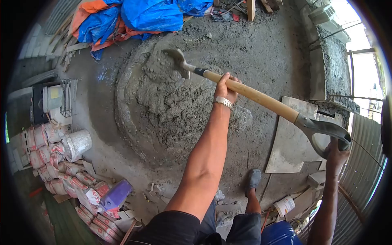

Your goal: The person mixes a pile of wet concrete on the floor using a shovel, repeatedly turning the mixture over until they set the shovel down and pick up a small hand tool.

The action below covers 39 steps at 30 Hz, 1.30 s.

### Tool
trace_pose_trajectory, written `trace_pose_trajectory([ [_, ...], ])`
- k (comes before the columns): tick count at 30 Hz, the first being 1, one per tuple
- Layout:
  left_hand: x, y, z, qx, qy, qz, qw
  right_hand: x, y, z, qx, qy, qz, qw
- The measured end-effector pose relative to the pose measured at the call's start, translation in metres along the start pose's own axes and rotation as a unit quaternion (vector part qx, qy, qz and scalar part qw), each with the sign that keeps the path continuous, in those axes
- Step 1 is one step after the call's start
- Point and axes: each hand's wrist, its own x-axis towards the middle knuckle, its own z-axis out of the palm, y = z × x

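A shovel with a wooden shaft (pixel 261 98) slants across the view, its metal blade (pixel 176 58) at the far end over a heap of wet grey cement mix (pixel 167 98). My left hand (pixel 227 86), with a metal watch at the wrist, is wrapped round the shaft near the blade. On the dark D-shaped grip at the right, my right hand (pixel 337 153) is closed. Some grey mix lies against the blade and partly hides it.
Blue and orange tarps (pixel 151 16) lie at the top. Bags (pixel 53 151), a white bucket (pixel 77 145) and a purple container (pixel 116 194) stand at the left. Flat boards (pixel 292 139), a blue drum (pixel 281 234) and a block wall (pixel 318 73) are on the right.
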Motion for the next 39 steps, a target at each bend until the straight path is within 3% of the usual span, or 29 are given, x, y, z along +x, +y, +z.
trace_pose_trajectory([
  [2,-0.024,0.016,0.002,-0.065,-0.037,0.033,0.997,0.004,-0.037,-0.008,-0.021,0.001,-0.054,0.998],
  [3,-0.035,0.025,-0.006,-0.095,-0.043,0.045,0.993,-0.002,-0.065,-0.008,-0.077,0.027,-0.270,0.959],
  [4,-0.048,0.033,-0.014,-0.126,-0.050,0.057,0.989,-0.006,-0.085,-0.012,-0.129,0.055,-0.472,0.871],
  [5,-0.070,0.042,-0.019,-0.111,-0.011,0.065,0.992,-0.019,-0.069,-0.021,-0.041,-0.031,-0.427,0.903],
  [6,-0.094,0.051,-0.024,-0.098,0.027,0.075,0.992,-0.038,-0.092,-0.036,0.017,-0.184,-0.391,0.902],
  [7,-0.123,0.059,-0.028,-0.069,0.047,0.078,0.993,-0.052,-0.084,-0.050,-0.073,-0.229,-0.519,0.820],
  [8,-0.149,0.065,-0.031,-0.040,0.066,0.082,0.994,-0.079,-0.071,-0.065,-0.178,-0.251,-0.554,0.774],
  [9,-0.174,0.068,-0.040,-0.017,0.056,0.068,0.996,-0.109,-0.086,-0.070,-0.021,-0.218,-0.574,0.789],
  [11,-0.206,0.063,-0.031,-0.002,0.039,0.059,0.998,-0.149,-0.081,-0.105,0.030,-0.219,-0.512,0.830],
  [13,-0.242,0.050,0.003,-0.005,0.083,0.019,0.996,-0.167,-0.062,-0.144,-0.035,-0.220,-0.463,0.858],
  [18,-0.309,0.039,0.097,0.060,-0.001,0.027,0.998,-0.200,-0.041,-0.209,-0.081,-0.375,-0.478,0.790],
  [19,-0.309,0.038,0.107,0.054,-0.038,0.020,0.998,-0.206,-0.040,-0.226,-0.062,-0.429,-0.431,0.792],
  [24,-0.277,0.004,0.105,0.068,-0.108,-0.005,0.992,-0.220,-0.014,-0.224,-0.018,-0.412,-0.418,0.810],
  [25,-0.267,-0.008,0.098,0.118,-0.044,-0.011,0.992,-0.222,0.013,-0.219,-0.049,-0.412,-0.400,0.817],
  [27,-0.232,-0.038,0.059,0.237,0.097,-0.010,0.967,-0.221,0.003,-0.212,-0.134,-0.434,-0.364,0.813],
  [28,-0.211,-0.056,0.024,0.241,0.098,-0.025,0.965,-0.216,0.005,-0.199,-0.176,-0.429,-0.378,0.801],
  [30,-0.178,-0.086,-0.017,0.420,0.275,-0.134,0.854,-0.213,-0.010,-0.168,-0.235,-0.445,-0.391,0.770],
  [32,-0.173,-0.105,-0.014,0.286,0.214,-0.084,0.930,-0.220,-0.008,-0.164,-0.240,-0.431,-0.393,0.776],
  [34,-0.170,-0.100,0.000,0.354,0.194,-0.074,0.912,-0.211,-0.031,-0.161,-0.123,-0.365,-0.334,0.860],
  [37,-0.212,-0.114,0.065,0.340,0.193,-0.055,0.919,-0.195,-0.029,-0.213,-0.065,-0.360,-0.294,0.883],
  [39,-0.243,-0.143,0.065,0.231,0.072,-0.090,0.966,-0.180,-0.020,-0.269,-0.005,-0.371,-0.212,0.904],
])
